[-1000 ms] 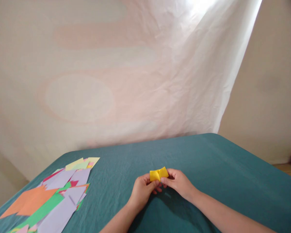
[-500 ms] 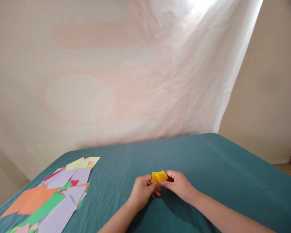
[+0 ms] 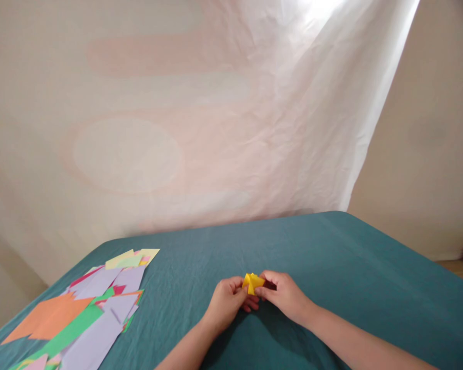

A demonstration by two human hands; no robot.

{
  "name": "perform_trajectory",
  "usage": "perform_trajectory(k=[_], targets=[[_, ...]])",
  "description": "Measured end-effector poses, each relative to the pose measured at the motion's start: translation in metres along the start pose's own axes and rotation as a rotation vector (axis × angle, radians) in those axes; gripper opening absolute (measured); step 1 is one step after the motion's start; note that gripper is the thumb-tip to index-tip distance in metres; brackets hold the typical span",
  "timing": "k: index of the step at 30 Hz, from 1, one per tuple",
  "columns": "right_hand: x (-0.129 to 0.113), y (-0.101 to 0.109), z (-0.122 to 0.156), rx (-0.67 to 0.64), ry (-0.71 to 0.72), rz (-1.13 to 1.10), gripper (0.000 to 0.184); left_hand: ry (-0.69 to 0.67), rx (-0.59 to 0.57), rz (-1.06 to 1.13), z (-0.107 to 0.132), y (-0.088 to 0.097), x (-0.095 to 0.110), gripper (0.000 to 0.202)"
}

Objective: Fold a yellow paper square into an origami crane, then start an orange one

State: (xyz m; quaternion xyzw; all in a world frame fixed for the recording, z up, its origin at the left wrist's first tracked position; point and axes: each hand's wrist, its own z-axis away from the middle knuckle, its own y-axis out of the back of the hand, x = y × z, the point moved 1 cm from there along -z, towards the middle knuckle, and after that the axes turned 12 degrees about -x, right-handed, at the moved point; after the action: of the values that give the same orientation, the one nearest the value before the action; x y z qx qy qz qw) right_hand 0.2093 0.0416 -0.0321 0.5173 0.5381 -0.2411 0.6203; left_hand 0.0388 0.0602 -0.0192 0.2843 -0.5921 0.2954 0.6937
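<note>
A small folded yellow paper (image 3: 253, 283) is held up between my two hands, above the green cloth. My left hand (image 3: 228, 300) pinches its left end between thumb and forefinger, and its other fingers curl underneath. On the opposite side, my right hand (image 3: 286, 295) grips the right end with thumb and fingertips. The paper shows creased, angled faces with a small point at the top. Its far side is hidden from me.
A green cloth (image 3: 200, 267) covers the table. Loose coloured paper lies in a spread pile at the left, with orange sheets (image 3: 50, 316), a green strip (image 3: 71, 329) and lilac sheets (image 3: 94, 334). Behind the table hangs a pale sheet (image 3: 216, 154).
The yellow paper has been squeezed narrower, its two ends drawn toward each other and its middle raised. My left fingers have shifted slightly to the right.
</note>
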Motion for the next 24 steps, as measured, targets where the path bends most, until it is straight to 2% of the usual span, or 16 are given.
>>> perform_trajectory(k=[5, 8, 13, 16, 21, 24], targets=[[-0.003, -0.002, 0.001, 0.028, 0.044, 0.008, 0.010, -0.016, 0.007, -0.049, 0.000, 0.004, -0.002, 0.021], [-0.008, 0.001, 0.001, 0.091, 0.087, 0.099, 0.013, 0.002, 0.023, -0.045, -0.001, 0.005, -0.005, 0.022], [-0.009, 0.006, 0.001, 0.118, 0.125, 0.172, 0.017, -0.014, 0.087, 0.011, -0.002, 0.005, -0.003, 0.034], [-0.007, 0.005, 0.000, 0.120, 0.098, 0.129, 0.015, -0.039, 0.098, -0.010, -0.001, 0.003, 0.000, 0.037], [-0.011, 0.003, 0.000, 0.130, 0.037, -0.094, 0.015, -0.036, 0.102, -0.109, 0.002, -0.001, 0.005, 0.033], [-0.015, 0.003, 0.001, 0.109, 0.050, -0.102, 0.017, -0.032, 0.074, -0.118, 0.002, -0.003, 0.004, 0.030]])
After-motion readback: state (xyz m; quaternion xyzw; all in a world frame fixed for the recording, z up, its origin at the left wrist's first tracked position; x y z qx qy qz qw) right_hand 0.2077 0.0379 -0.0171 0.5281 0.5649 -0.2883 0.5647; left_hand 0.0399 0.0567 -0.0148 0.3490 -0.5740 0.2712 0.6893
